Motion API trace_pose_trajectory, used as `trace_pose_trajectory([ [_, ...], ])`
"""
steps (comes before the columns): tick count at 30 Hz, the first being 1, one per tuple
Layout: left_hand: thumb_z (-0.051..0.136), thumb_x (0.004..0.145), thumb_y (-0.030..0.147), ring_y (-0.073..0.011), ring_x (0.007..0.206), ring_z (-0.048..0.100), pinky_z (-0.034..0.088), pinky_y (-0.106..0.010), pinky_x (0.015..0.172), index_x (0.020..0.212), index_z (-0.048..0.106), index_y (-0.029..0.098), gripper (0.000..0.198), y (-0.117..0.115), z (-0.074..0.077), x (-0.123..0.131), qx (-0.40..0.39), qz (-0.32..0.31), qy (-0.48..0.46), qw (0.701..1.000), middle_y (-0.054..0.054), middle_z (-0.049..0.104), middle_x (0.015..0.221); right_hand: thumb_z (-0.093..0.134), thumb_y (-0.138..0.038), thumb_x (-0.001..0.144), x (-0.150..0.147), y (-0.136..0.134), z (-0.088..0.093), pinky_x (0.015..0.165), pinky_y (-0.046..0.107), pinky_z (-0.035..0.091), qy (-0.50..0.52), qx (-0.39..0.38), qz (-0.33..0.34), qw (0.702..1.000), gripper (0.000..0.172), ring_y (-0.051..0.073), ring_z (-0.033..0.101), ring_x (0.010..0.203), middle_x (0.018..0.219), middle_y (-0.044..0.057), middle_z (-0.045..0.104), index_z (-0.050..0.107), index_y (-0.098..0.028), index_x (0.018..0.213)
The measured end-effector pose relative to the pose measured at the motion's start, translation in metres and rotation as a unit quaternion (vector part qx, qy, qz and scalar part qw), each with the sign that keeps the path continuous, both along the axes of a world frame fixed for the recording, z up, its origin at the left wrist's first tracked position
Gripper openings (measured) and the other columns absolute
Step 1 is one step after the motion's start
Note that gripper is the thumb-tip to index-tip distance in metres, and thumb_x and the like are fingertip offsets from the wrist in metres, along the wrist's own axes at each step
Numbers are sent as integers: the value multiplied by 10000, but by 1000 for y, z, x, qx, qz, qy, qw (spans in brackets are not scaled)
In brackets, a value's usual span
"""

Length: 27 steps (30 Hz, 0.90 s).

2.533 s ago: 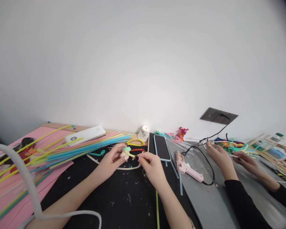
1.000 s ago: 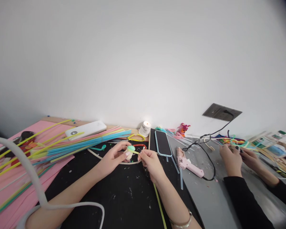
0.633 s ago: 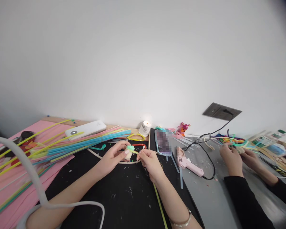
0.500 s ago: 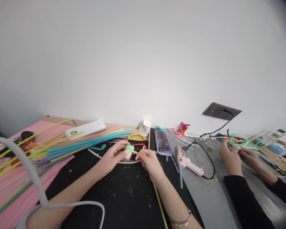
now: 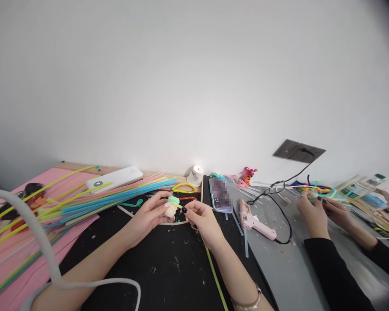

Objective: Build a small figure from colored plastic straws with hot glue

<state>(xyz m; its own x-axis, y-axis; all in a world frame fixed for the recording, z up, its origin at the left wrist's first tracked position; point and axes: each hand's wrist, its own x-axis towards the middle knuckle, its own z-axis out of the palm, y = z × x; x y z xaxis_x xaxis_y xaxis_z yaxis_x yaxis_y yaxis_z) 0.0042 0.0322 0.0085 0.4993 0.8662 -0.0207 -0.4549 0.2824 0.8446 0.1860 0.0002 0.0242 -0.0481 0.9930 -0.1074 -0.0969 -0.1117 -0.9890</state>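
Observation:
Between the thumb and fingers of my left hand (image 5: pixel 151 212) is a small fuzzy figure (image 5: pixel 171 210), cream below with a mint-green band on top. A short yellow-green pipe cleaner (image 5: pixel 179 205) juts from its right side. My right hand (image 5: pixel 203 219) pinches the outer end of that pipe cleaner with thumb and forefinger. Both hands are held over a black mat (image 5: pixel 149 263). Behind them lie yellow-handled pliers or scissors (image 5: pixel 184 188) and a red-handled tool (image 5: pixel 189 198), both partly hidden. A long yellow-green pipe cleaner (image 5: pixel 215 276) runs under my right forearm.
Bundled pipe cleaners (image 5: pixel 116 196) and a white power bank (image 5: pixel 115 178) lie left on pink sheets (image 5: pixel 56 175). A paper cup (image 5: pixel 195 175), phone (image 5: pixel 221 194) and pink glue gun (image 5: pixel 257 224) with black cord are behind and right. A co-worker's hands (image 5: pixel 314 211) work at far right.
My left hand has turned the fuzzy figure a little, showing more of its cream side. My right hand still pinches the pipe cleaner, its fingers slightly shifted. The view has moved slightly.

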Motion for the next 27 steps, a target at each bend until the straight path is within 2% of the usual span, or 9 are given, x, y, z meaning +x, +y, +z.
trace_pose_trajectory([
  [6,642,859,195,-149,774,613,534,-315,721,1089,589,210,236,0,6,-1,-36,-28,-26,999,-48,647,929,776,-372,655,2,1,2,413,196,196,28,-3,-2,1000,279,32,310,416,528,-74,486,621,-148,717],
  [20,621,879,159,-150,816,670,544,-342,818,1099,593,237,235,-1,3,-6,-88,-78,-62,991,-34,667,960,787,-366,651,5,1,1,414,184,239,24,-10,0,1000,284,42,354,433,536,-47,549,615,-142,677],
  [27,681,836,174,-159,777,688,557,-330,761,1093,594,234,278,-1,4,-7,-104,-88,-79,987,-38,673,952,778,-384,662,5,0,4,413,192,232,35,-3,20,999,291,38,350,415,537,-50,546,615,-144,687],
])
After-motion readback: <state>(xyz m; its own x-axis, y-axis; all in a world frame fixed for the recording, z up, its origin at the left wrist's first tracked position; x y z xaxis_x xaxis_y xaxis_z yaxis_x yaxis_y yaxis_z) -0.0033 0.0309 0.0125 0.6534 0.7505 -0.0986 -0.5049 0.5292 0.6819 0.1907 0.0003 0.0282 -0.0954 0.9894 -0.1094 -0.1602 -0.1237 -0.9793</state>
